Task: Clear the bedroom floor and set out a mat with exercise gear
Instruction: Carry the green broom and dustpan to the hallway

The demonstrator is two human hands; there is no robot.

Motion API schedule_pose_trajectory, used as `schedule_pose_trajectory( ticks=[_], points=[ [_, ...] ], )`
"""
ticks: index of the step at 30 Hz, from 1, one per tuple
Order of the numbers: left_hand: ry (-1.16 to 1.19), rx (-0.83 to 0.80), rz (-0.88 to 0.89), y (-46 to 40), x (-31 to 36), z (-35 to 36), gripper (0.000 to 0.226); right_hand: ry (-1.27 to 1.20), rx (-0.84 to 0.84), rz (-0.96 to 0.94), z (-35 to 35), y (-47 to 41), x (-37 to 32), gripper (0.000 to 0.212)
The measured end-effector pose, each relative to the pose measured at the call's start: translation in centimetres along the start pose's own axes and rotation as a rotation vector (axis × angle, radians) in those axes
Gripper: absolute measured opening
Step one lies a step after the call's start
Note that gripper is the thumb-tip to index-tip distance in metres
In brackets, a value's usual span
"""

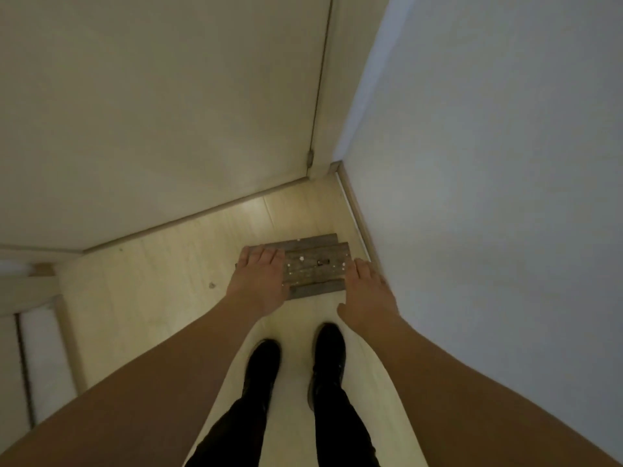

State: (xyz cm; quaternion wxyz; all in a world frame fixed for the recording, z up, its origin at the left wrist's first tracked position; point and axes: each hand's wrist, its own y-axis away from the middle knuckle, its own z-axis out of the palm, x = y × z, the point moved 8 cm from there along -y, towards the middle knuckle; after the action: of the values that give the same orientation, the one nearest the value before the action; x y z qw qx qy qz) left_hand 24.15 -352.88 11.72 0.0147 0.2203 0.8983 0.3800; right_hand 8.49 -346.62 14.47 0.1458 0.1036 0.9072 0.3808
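Observation:
A small stack of dark grey-brown wooden slats [315, 266], with pale specks on top, lies on the pale floor in the corner by the wall. My left hand [258, 279] rests on the stack's left end, fingers fairly straight and pointing away from me. At the stack's right end is my right hand [365, 293], with its fingers stretched forward and the thumb spread toward me. Whether its fingertips hook under the slats is hidden. No mat or exercise gear is in view.
A closed white door [161, 112] fills the back and left. A grey-white wall [488, 197] with a baseboard [359, 224] runs close along the right. My two black shoes [295, 362] stand just behind the slats. Pale furniture edges [40, 298] show at far left.

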Motion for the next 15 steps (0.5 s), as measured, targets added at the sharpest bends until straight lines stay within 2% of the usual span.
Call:
schedule_pose_trajectory(
  ticks=[4, 8, 15],
  points=[
    [-0.085, 0.061, 0.137, 10.7, 4.7, -9.2, 0.073, -0.129, 0.086, 0.092, -7.0, 13.0, -1.1, 0.079],
    [-0.140, 0.107, 0.243, 18.9, 9.1, -14.5, 0.070, -0.273, 0.191, 0.219, -10.5, 23.9, -0.9, 0.077],
    [-0.426, 0.085, 0.558, 30.8, 20.7, -15.3, 0.063, -0.500, 0.282, 0.459, -6.1, 42.2, 3.1, 0.083]
  ],
)
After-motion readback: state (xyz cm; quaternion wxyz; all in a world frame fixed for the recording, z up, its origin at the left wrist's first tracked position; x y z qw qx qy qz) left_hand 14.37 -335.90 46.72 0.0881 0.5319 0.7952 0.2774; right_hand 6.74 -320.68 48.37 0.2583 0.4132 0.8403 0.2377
